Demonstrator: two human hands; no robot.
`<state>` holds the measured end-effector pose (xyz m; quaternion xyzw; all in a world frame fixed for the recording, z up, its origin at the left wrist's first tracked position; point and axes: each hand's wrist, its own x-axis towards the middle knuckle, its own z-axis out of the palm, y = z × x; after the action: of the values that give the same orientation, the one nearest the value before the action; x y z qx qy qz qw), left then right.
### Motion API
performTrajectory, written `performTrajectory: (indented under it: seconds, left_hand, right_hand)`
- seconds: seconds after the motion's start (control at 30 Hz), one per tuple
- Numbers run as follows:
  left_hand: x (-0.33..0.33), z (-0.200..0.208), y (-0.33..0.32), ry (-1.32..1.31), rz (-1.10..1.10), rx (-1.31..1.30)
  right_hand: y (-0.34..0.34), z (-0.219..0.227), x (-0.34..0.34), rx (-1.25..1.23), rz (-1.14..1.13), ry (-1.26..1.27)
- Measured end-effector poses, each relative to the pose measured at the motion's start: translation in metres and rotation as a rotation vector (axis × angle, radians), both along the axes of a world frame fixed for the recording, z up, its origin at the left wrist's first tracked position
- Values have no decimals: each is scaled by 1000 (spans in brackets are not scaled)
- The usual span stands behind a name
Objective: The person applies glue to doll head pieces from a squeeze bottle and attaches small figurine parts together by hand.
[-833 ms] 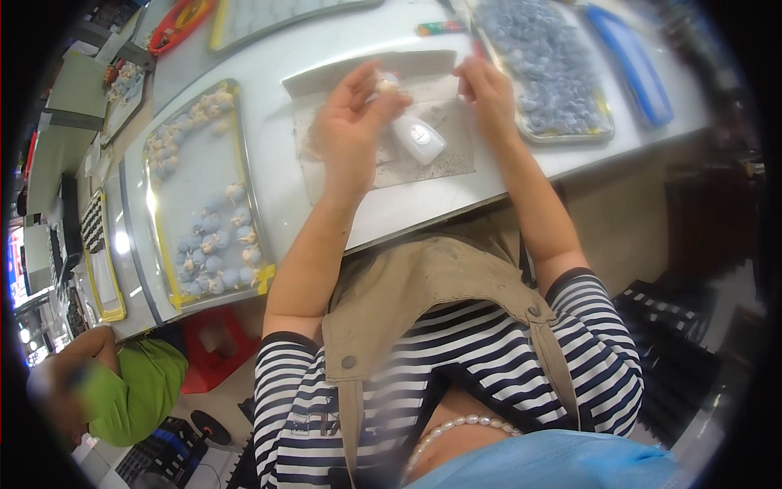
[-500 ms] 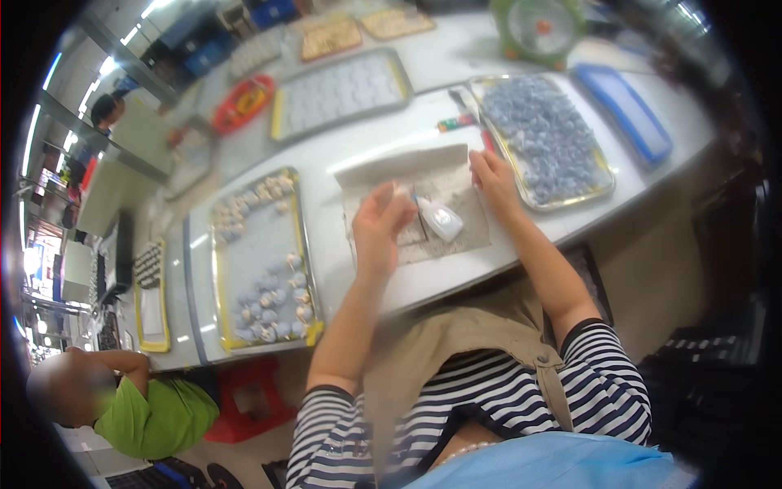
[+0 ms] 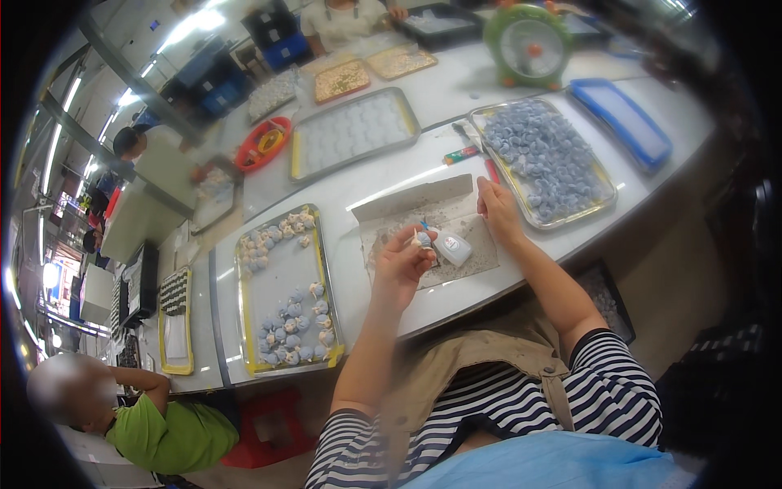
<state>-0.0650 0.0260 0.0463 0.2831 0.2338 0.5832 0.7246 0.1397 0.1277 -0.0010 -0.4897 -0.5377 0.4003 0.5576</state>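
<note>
Head fisheye, one view: looking down and outward from the wearer's head, facing twelve o'clock over the table (image 3: 399, 175), hands (image 3: 399, 269) showing nearby, shirt (image 3: 513, 399) nearer at five.

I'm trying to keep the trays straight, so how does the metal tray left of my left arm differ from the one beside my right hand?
The left tray has a bare middle, while the right tray is almost covered. The left tray holds blue-gray and cream pieces; the right tray's blue-gray pieces show no clear cream. Both have yellow along their edges.
</note>
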Motion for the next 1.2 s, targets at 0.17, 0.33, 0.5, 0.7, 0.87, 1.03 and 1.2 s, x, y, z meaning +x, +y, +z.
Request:
performTrajectory:
  seconds: [0.17,0.33,0.5,0.7,0.87,1.03,1.2]
  left_hand:
    - [-2,-1,3,44,-30,-20]
    - [-6,-12,-1,-40,-47,-70]
    - [-7,-10,-2,-63,-31,-64]
    - [-1,-7,-17,-63,4,-85]
    - [-13,-45,9,-12,25,-17]
    - [-36,-104,37,4,87,46]
    - [-47,-139,27,58,137,4]
  right_hand:
    - [-4,6,-2,-2,9,10]
    - [-9,1,-5,-12,20,0]
    - [-12,11,-6,9,27,-30]
    - [-27,20,0,-32,55,-55]
    - [0,-12,-13,-24,-7,-99]
    - [20,-85,-32,58,21,-159]
    - [-12,-123,-55,50,83,-191]
